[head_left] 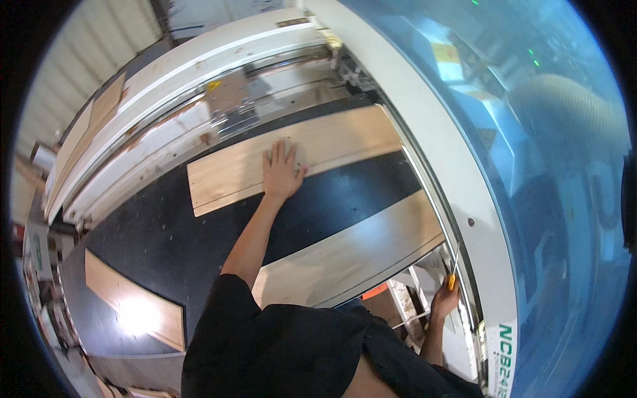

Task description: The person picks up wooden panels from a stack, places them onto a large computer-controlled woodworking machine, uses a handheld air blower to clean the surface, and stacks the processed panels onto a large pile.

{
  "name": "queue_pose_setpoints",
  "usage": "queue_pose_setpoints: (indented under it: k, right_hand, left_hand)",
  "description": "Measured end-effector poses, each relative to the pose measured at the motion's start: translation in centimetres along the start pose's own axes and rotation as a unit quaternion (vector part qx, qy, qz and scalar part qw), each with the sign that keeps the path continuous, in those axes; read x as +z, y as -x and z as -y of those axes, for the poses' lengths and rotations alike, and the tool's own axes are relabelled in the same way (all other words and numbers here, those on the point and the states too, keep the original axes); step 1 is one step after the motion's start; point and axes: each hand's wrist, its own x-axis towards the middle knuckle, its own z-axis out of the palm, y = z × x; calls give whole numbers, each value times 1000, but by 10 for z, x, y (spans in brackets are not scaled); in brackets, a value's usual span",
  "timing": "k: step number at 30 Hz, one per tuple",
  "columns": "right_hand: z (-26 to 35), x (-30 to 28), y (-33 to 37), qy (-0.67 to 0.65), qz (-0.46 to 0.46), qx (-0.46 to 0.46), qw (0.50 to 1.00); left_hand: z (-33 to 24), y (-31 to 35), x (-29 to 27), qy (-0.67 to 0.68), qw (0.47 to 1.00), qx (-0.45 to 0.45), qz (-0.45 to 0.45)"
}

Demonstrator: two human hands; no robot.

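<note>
My left hand (pixel 282 176) lies flat with fingers spread on a pale wooden board (pixel 345 136), which rests on the black table (pixel 325 199) toward the far side. A groove line runs along the board's near edge. My right hand (pixel 444 302) is closed around the yellow handle of a thin-shafted hand tool (pixel 452 281), at the right by the machine's metal rail. Whether its narrow tip is a blade or a driver is too small to tell. A second wooden board (pixel 352 249) lies closer to my body, partly covered by my black sleeve.
At the lower left lies a shorter wooden board (pixel 136 302) with bright glare. A white machine beam (pixel 458 152) with a blue translucent cover (pixel 570 219) bounds the right side. Along the far edge runs a white rail frame (pixel 179 119) carrying a metal plate (pixel 229 99).
</note>
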Motion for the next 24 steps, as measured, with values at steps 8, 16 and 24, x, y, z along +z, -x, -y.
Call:
queue_pose_setpoints:
  k: [8,16,24]
  right_hand:
    - [-53,27,34,-57,-79,-40,994]
    - [143,64,-37,-103,-59,-272,955]
    - [256,161,-84,20,206,-235,950]
  left_hand:
    - [44,141,-52,127,990,44,39]
    - [183,262,-97,-7,915,-391,-101]
    - [180,289,-90,6,899,-399,-178]
